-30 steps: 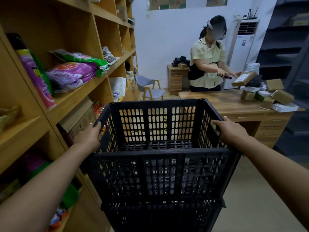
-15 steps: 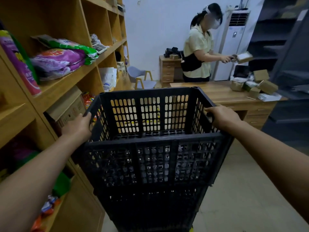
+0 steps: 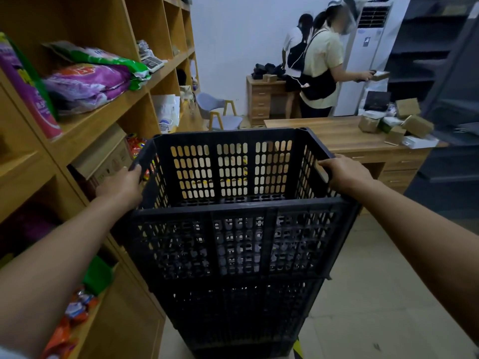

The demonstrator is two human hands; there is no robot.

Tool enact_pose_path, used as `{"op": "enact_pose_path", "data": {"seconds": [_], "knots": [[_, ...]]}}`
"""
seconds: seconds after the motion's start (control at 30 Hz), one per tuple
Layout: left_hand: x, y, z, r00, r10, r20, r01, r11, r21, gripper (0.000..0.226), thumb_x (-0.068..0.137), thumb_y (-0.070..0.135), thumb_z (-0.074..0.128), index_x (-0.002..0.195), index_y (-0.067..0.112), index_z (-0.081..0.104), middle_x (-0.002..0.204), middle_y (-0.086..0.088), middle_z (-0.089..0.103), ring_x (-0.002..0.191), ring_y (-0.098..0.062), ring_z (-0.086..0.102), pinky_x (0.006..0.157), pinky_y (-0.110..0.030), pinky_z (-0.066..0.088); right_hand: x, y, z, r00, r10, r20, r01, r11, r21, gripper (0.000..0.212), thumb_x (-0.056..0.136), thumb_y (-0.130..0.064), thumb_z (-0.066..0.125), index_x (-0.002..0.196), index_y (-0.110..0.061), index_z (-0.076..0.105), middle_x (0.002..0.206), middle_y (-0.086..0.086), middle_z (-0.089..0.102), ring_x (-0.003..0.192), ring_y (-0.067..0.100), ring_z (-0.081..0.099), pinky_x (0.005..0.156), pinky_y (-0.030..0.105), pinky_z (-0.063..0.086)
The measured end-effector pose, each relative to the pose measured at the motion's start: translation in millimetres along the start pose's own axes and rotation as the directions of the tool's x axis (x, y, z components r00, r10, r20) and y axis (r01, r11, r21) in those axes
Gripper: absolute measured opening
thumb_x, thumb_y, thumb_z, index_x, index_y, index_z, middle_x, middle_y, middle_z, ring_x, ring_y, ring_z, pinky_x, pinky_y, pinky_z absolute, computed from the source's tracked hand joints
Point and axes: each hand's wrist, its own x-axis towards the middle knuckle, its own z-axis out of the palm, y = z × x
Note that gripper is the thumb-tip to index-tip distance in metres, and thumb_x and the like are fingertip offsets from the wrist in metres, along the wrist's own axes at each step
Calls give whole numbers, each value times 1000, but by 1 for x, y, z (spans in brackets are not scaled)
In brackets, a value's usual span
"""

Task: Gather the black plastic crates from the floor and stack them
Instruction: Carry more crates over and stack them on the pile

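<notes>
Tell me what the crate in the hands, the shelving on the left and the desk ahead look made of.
Top crate: black moulded plastic, matte, with slotted lattice walls. Shelving: smooth light-tan board, probably wood-look laminate; no grain shows. Desk: wood or wood-effect veneer, with streaky brown grain and a slight sheen.

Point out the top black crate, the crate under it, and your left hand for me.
top black crate (image 3: pixel 233 244), head view, near wall of the crate.
lower crate (image 3: pixel 233 314), head view, its front wall.
left hand (image 3: pixel 121 186), head view, back of the hand gripping the rim.
</notes>
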Motion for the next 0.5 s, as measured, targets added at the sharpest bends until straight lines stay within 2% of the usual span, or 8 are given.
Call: {"op": "enact_pose_path", "data": {"seconds": [0.13, 0.23, 0.5], "knots": [[-3, 1, -3, 1000, -4, 6, 3, 999, 36, 85, 79, 14, 69, 148, 26, 21, 130, -8, 46, 100, -28, 57, 70, -41, 56, 3, 0, 0, 1000, -5, -17, 5, 1000, -13, 64, 81, -10, 63, 138, -31, 44, 132, 10, 47, 111, 34, 54, 80, 41, 51], [-6, 3, -7, 1000, 2, 15, -2, 998, 59, 83, 82, 14, 65, 149, 26, 19, 137, -9, 42, 104, -29, 56, 73, -40, 56, 3, -1, 0, 1000, -3, -8, 3, 1000, -19, 62, 83, -11, 62, 138, -31, 44, 128, 11, 49, 106, 36, 56, 72, 37, 46], [-12, 1, -4, 1000, -12, 4, 12, 999, 40, 82, 82, 14, 64, 150, 26, 18, 142, -8, 38, 111, -34, 54, 77, -42, 52, -2, -4, 7, 999, 16, -39, -18, 999, -50, 62, 84, -14, 62, 140, -29, 41, 131, 11, 46, 104, 37, 57, 76, 40, 49]]}}
